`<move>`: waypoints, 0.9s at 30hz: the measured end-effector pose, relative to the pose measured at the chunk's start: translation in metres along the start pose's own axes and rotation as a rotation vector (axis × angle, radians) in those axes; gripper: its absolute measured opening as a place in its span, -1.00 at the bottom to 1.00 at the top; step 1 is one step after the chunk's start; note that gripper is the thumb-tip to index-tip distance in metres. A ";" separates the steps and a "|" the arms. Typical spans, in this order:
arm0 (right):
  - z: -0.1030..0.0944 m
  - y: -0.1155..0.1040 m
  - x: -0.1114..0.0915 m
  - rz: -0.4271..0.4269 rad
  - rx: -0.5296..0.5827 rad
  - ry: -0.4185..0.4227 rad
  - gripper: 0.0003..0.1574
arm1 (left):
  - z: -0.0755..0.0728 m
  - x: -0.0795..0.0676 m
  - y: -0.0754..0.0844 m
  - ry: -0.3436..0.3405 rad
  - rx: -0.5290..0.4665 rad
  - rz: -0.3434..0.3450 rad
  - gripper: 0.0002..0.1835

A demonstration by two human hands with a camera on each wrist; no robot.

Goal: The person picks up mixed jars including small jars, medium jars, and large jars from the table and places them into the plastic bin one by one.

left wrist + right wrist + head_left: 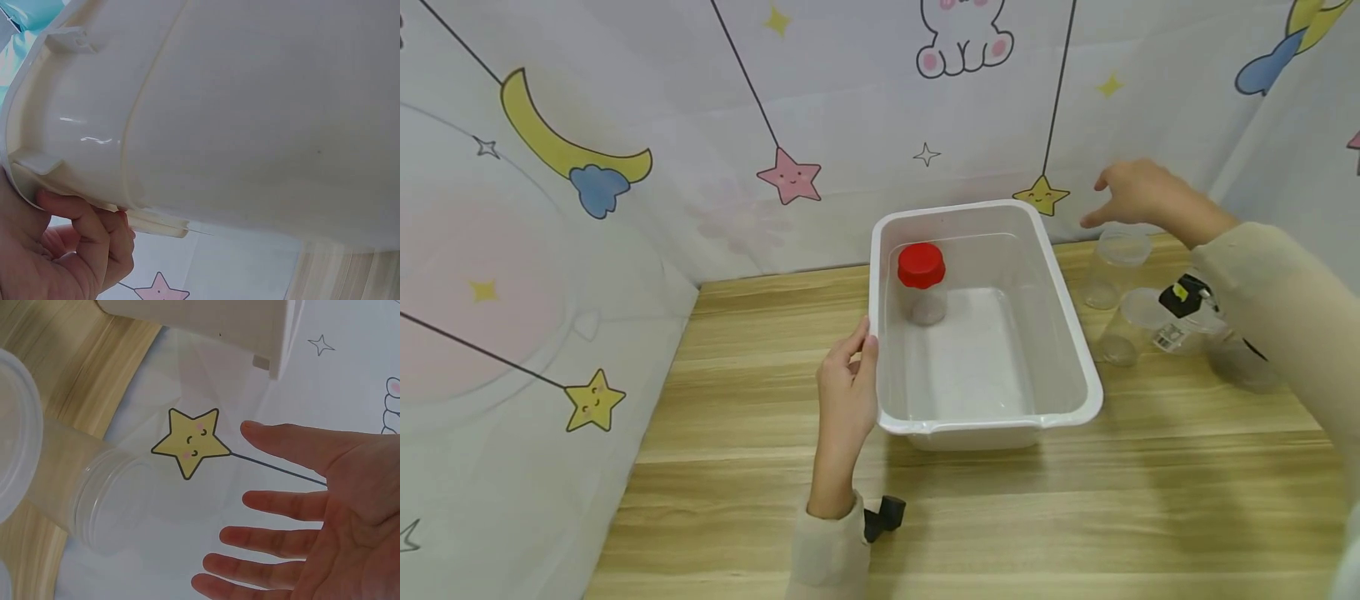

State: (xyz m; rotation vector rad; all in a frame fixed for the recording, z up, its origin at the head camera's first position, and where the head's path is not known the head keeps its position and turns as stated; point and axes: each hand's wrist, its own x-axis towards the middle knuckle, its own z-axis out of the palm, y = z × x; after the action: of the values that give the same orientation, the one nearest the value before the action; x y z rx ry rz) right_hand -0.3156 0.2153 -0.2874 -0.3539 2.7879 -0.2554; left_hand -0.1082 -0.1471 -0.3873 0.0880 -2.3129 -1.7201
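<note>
A white plastic bin (pixel 977 425) stands on the wooden table, and a clear jar with a red lid (pixel 921 265) is inside it at the back left corner. My left hand (pixel 848 392) grips the bin's left rim; in the left wrist view, its fingers curl at the rim beside the bin's outer wall (pixel 250 125). To the right of the bin, my right hand (pixel 1138 193) hovers over a clear plastic jar (pixel 1116 258). The right wrist view shows the right hand's fingers (pixel 275 542) spread and holding nothing, apart from the clear jar (pixel 112 500).
Another clear jar (pixel 1131 329) stands in front of the first, with more clear containers (pixel 1183 333) beside it, partly hidden by the right sleeve (pixel 1277 283). A patterned white curtain (pixel 850 100) hangs behind the wooden table (pixel 737 400) and along its left side.
</note>
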 end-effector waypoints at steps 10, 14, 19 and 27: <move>0.010 0.010 0.001 -0.003 -0.020 -0.044 -0.06 | 0.000 0.000 0.000 -0.003 -0.008 0.007 -0.57; 0.013 0.012 0.001 0.011 -0.012 -0.076 -0.04 | 0.000 0.000 0.000 -0.001 -0.007 0.004 -0.57; 0.017 0.015 0.003 0.023 -0.008 -0.106 -0.02 | 0.001 0.000 0.000 -0.002 -0.006 0.004 -0.57; 0.023 0.017 0.003 0.054 0.044 -0.134 0.02 | 0.000 -0.001 0.001 -0.003 -0.007 0.018 -0.57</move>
State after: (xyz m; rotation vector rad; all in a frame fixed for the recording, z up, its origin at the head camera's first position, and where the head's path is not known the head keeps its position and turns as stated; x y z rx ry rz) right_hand -0.3145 0.2277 -0.3138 -0.2741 2.6511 -0.2696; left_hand -0.1076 -0.1468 -0.3867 0.0632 -2.3024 -1.7204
